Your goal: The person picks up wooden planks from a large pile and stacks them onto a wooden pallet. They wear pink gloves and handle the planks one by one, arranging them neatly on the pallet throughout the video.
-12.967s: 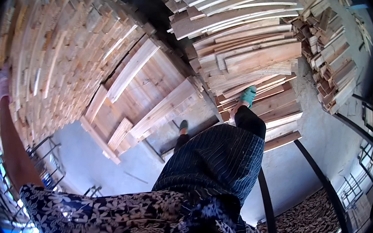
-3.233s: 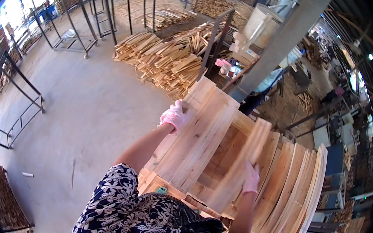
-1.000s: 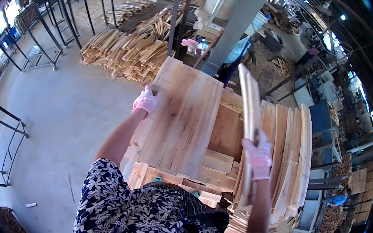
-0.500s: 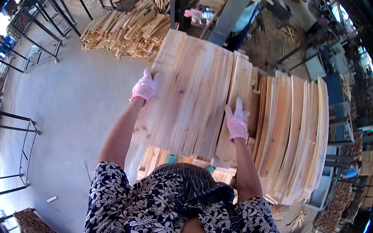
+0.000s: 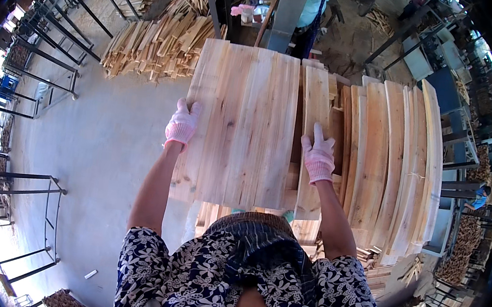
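Observation:
Pale wooden boards lie edge to edge as a wide panel (image 5: pixel 243 123) in front of me. At its left edge is my left hand (image 5: pixel 182 126) in a pinkish-white knit glove, fingers stretched upward against the outermost board. My right hand (image 5: pixel 319 155), gloved alike, lies on a narrow separate board (image 5: pixel 316 104), its fingers spread over the surface. A dark gap runs between that board and the panel. Farther right, a row of upright-looking boards (image 5: pixel 373 155) leans closely together. The undersides of both hands are hidden.
A heap of loose wood strips (image 5: pixel 155 45) lies on the floor at the far left. Behind the boards rises a grey metal post (image 5: pixel 284 22). Black metal racks (image 5: pixel 55 82) stand at the left. A person in blue (image 5: pixel 480 197) is at the far right.
The gap between the panel and the narrow board has widened. My right hand has shifted slightly right with that board. My left hand stays at the panel's left edge.

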{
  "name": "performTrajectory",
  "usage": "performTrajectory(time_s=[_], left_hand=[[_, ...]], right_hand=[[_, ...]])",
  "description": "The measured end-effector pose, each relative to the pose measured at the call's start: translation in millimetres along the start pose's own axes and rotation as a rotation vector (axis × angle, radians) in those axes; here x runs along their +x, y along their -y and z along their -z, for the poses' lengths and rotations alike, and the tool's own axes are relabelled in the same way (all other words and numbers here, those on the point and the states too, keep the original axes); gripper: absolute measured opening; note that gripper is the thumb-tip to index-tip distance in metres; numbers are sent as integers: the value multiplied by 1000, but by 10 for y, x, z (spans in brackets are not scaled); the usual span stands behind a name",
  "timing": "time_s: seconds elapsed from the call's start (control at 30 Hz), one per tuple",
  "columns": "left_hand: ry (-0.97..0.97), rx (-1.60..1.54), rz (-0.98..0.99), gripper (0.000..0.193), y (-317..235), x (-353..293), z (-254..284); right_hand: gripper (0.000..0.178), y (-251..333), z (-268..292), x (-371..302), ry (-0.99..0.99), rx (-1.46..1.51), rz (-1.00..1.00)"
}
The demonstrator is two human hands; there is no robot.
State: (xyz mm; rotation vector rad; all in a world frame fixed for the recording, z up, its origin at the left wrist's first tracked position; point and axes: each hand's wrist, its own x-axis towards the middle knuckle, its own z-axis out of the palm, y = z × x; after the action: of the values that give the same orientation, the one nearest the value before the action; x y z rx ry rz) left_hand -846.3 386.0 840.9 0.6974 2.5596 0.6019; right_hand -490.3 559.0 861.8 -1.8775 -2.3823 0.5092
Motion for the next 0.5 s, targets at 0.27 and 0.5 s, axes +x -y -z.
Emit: performTrajectory(time_s=[0.27,0.5], left_hand=[[-52,37,-94,73,419,179,-42],[-43,-44,-44,69,64,28,61]], right_hand=[[55,384,-196,-190,-45,97,35],[48,120,900,118,219,-280,304]])
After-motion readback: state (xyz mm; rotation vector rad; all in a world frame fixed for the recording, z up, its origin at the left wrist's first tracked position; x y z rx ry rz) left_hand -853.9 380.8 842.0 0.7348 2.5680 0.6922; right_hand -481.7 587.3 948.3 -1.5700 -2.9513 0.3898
